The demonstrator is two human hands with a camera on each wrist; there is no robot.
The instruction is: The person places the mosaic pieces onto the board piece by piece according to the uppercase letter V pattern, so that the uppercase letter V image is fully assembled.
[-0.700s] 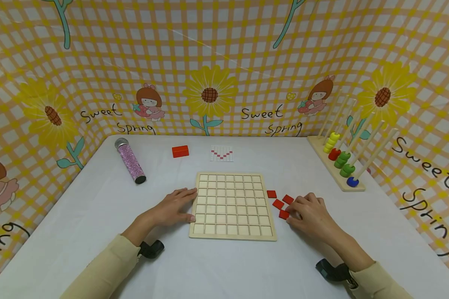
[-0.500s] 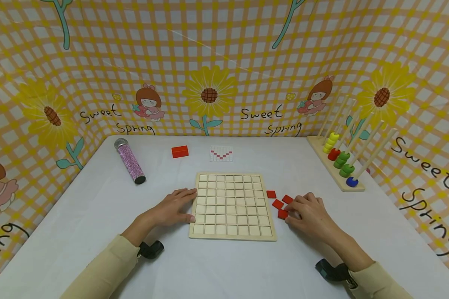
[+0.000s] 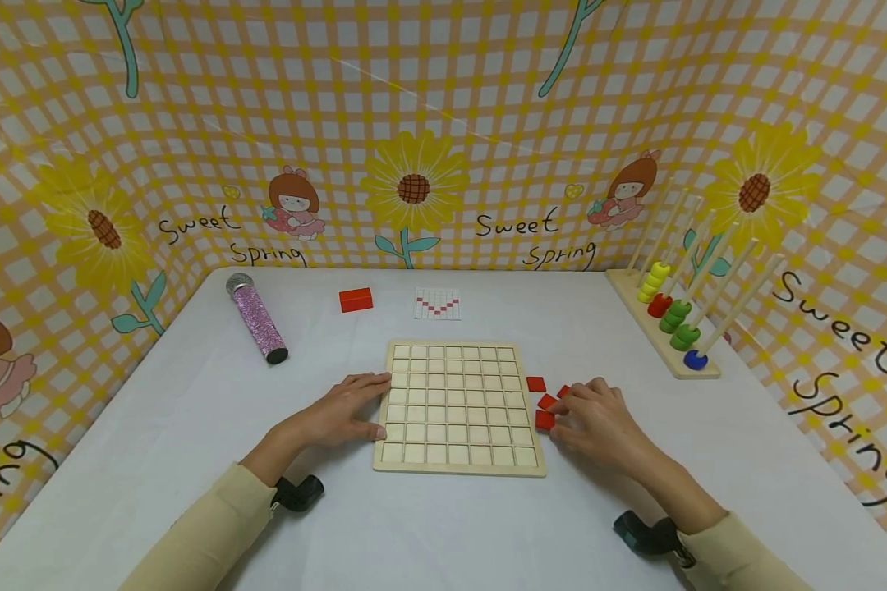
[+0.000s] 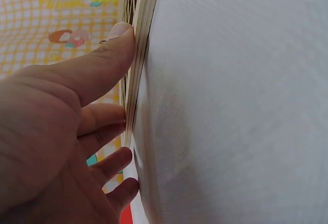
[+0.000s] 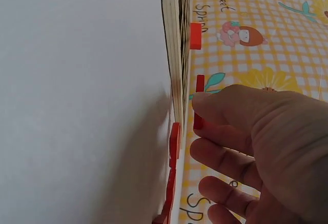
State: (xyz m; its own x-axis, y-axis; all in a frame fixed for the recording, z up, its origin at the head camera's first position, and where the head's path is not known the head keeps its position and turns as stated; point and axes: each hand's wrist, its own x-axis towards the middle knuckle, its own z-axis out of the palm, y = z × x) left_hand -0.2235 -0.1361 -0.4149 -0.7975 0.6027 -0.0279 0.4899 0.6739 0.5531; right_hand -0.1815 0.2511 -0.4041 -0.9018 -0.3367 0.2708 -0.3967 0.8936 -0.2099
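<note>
Red, thin and square-cornered: the held tile (image 3: 544, 420) sits beside the right edge of the wooden board (image 3: 454, 469), pinched in the right grip (image 3: 602, 427). Head view gives its flat face; right wrist view gives its narrow side and shows it raised off the counter (image 3: 414, 533), a height the head view does not make clear.

Right grip: thumb and forefinger clamped on the held tile; the other fingers loosely bent, apart from it.

Nearest to that grip, three loose tiles (image 3: 535, 384) of the same red lie on the counter. One is just beside the board; two are partly covered by the fingers in head view.

Board: pale wood, raised rim, seven-by-seven grid of square compartments, mid-counter. Left wrist view adds its layered edge.

Left grip (image 3: 340, 413): fingers extended and slightly apart, with thumb and fingertips at the board's left edge; the thumb touches the edge in left wrist view.

Farther out, behind the board: a red block (image 3: 356, 300) and a white card (image 3: 438, 304) with pinkish-red squares in a V. Far left, a glittery pink microphone (image 3: 259, 320) lying down. Far right, a peg rack (image 3: 673, 359) with coloured beads. Checked sunflower cloth (image 3: 318, 107) surrounds the counter.
</note>
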